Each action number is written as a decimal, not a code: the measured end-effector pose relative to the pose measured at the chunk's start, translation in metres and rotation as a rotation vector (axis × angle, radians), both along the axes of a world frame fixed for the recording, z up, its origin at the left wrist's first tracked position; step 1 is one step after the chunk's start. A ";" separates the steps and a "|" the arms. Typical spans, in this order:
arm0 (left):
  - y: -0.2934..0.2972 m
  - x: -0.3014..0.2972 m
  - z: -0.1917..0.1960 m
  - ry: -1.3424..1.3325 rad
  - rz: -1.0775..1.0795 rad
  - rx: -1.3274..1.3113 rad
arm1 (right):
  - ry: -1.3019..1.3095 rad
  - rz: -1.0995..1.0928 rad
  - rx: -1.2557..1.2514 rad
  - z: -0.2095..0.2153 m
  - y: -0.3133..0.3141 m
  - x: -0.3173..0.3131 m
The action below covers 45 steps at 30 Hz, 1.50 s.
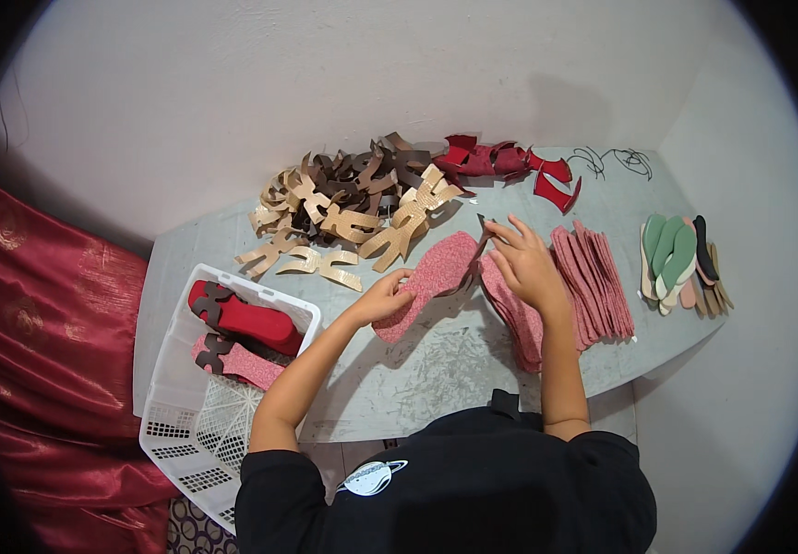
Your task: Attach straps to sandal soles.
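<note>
A pink speckled shoe sole (436,268) is tilted above the middle of the table, its narrow end gripped between the thumb and fingers of my left hand (384,299). At its wide end, a dark brown shoe strap (478,251) lies against the edge and partly behind it. My right hand (521,263) pinches this strap by its upper end; the thumb's exact contact is hard to make out. Just below my right hand stands a stack of pink soles (513,319), with a second row of pink soles (594,282) to its right.
Cream straps (325,263) and dark brown straps (348,180) are heaped at the back, beside red pieces (486,162) and black cord (634,163). Green insoles (671,249) lie far right. A white basket (161,406) at left holds a red sandal (251,319) and a pink one (244,362).
</note>
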<state>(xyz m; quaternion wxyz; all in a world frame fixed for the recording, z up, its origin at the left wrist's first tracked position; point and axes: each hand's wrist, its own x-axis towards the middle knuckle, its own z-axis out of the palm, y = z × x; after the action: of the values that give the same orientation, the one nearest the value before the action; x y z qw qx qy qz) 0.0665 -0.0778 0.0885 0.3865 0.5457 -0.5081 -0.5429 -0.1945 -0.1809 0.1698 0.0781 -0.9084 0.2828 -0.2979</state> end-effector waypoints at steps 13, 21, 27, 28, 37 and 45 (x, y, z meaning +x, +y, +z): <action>-0.001 -0.017 -0.007 0.195 -0.159 0.062 | 0.174 0.080 0.062 -0.038 -0.001 0.031; 0.003 -0.011 -0.001 0.430 -0.046 0.148 | 0.070 -0.006 0.193 -0.039 -0.006 0.021; 0.002 -0.018 0.008 0.562 0.022 0.136 | 0.086 -0.057 0.231 -0.047 -0.008 0.006; 0.002 -0.016 0.004 0.562 0.025 0.136 | 0.086 -0.054 0.232 -0.047 -0.006 0.008; 0.005 -0.018 0.020 0.685 0.015 0.139 | -0.133 0.078 -0.033 -0.070 -0.004 0.014; 0.006 -0.019 0.015 0.653 0.028 0.120 | -0.141 0.044 -0.072 -0.085 -0.001 0.018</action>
<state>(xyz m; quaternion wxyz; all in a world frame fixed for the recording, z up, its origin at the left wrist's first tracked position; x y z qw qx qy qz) 0.0470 -0.0719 0.1035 0.5035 0.3715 -0.3168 -0.7128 -0.1767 -0.1820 0.0850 0.0715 -0.8933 0.2456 -0.3695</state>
